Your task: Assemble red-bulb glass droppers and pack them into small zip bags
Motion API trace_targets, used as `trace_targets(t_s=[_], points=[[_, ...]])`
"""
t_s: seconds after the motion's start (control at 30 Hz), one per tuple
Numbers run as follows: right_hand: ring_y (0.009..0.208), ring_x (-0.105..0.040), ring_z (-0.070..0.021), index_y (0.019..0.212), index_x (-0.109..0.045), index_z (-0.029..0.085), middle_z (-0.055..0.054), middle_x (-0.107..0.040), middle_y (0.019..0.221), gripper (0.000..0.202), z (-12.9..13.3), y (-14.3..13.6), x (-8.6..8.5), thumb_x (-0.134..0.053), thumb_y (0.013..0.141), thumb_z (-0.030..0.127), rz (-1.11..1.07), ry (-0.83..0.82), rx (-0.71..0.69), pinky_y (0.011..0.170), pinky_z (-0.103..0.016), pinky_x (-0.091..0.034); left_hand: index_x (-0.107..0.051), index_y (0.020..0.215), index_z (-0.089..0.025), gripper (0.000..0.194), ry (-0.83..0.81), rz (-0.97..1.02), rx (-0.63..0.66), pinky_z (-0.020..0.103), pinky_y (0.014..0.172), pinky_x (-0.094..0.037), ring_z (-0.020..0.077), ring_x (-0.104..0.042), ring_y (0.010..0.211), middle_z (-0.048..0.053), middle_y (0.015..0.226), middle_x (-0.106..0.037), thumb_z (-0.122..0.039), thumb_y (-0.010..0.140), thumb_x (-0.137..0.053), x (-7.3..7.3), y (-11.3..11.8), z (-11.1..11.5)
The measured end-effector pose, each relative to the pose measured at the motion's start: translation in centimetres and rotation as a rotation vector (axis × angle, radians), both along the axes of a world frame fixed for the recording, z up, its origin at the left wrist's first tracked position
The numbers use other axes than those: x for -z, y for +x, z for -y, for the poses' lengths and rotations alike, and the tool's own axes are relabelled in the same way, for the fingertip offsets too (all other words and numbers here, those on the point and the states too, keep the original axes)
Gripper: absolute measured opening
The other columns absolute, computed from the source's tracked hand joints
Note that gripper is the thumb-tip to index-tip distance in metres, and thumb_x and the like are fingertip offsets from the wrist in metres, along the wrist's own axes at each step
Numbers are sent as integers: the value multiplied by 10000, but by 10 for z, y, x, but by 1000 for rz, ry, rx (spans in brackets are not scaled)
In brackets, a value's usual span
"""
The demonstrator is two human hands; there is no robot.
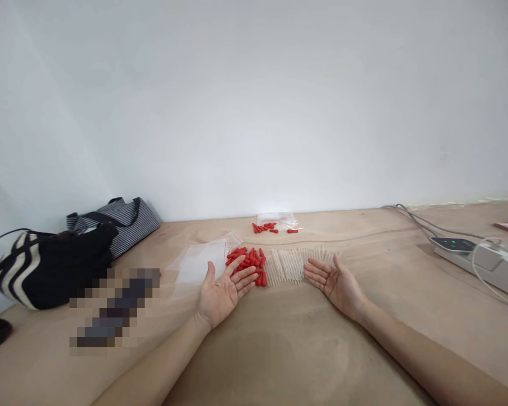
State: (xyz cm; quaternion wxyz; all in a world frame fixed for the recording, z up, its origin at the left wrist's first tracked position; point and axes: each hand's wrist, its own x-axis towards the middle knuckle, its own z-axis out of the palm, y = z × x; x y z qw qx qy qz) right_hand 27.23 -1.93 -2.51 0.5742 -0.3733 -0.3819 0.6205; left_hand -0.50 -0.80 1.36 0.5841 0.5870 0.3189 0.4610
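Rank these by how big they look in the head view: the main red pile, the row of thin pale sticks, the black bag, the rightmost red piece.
Largest to smallest:
1. Black bag
2. Row of thin pale sticks, partly behind the right hand
3. Main red pile
4. Rightmost red piece

Smooth wood with faint grain and a low sheen is seen on the tabletop; the wall is finished in matt white. The red bulbs appear to be moulded in smooth rubber or soft plastic, the thin tubes in clear plastic. Glossy, crinkled film is shown by the clear bag. Matt cloth is seen in the striped bag and black bag, smooth plastic on the power strip.
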Motion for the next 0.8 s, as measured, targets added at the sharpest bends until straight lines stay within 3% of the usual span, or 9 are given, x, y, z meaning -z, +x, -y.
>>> trace_targets(t_s=[0.07, 0.17, 0.27, 0.4, 0.53, 0.63, 0.8], points=[[917, -598, -209, 913, -615, 170, -116, -641, 963, 448, 2, -3, -2, -400, 788, 542, 55, -12, 18, 896, -387, -419, -530, 1113, -161, 602, 207, -226, -164, 378, 686, -477, 217, -611, 767, 110, 883, -648, -608, 824, -247, 3, 0, 1], [785, -611, -176, 866, -623, 173, -70, -656, 839, 320, 7, -8, -3, -575, 714, 450, 225, 18, 36, 804, -345, -459, -635, 872, -184, 263, 574, -551, -332, 361, 723, -445, 198, -555, 739, 53, 746, -610, -405, 750, -562, 6, -1, 0], [622, -572, -139, 869, -613, 165, -14, -628, 677, 349, 11, -14, -2, -587, 691, 464, 449, 105, 29, 632, -295, -469, -635, 772, -189, 107, 879, -814, -365, 346, 719, -442, 187, -528, 743, 38, 742, -562, -273, 732, -582, 8, -2, -3], [526, -507, -117, 854, -610, 161, 9, -575, 585, 323, 10, -18, -1, -514, 739, 448, 763, 270, 83, 521, -262, -419, -609, 775, -178, 73, 915, -867, -324, 282, 649, -465, 149, -530, 696, 23, 756, -520, -232, 746, -570, 11, -4, -6], [733, -547, -168, 831, -630, 179, -49, -602, 774, 237, 1, -20, -8, -471, 780, 347, 1198, 486, 201, 654, -302, -418, -608, 753, -178, 113, 919, -845, -312, 266, 633, -467, 138, -537, 681, 20, 755, -528, -265, 788, -545, 13, -4, -7], [897, -518, -212, 918, -629, 195, -73, -580, 907, 250, -8, -26, -16, -485, 783, 350, 1482, 582, 242, 770, -353, -372, -607, 750, -188, 169, 965, -777, -336, 254, 624, -467, 130, -541, 671, 15, 748, -533, -291, 830, -499, 13, -5, -8], [933, -493, -220, 949, -629, 218, -72, -574, 972, 273, -15, -39, -22, -454, 812, 377, 1682, 595, 188, 785, -369, -307, -580, 758, -185, 184, 1166, -687, -355, 275, 688, -454, 152, -544, 739, 38, 779, -576, -313, 852, -488, 6, -3, -4]])
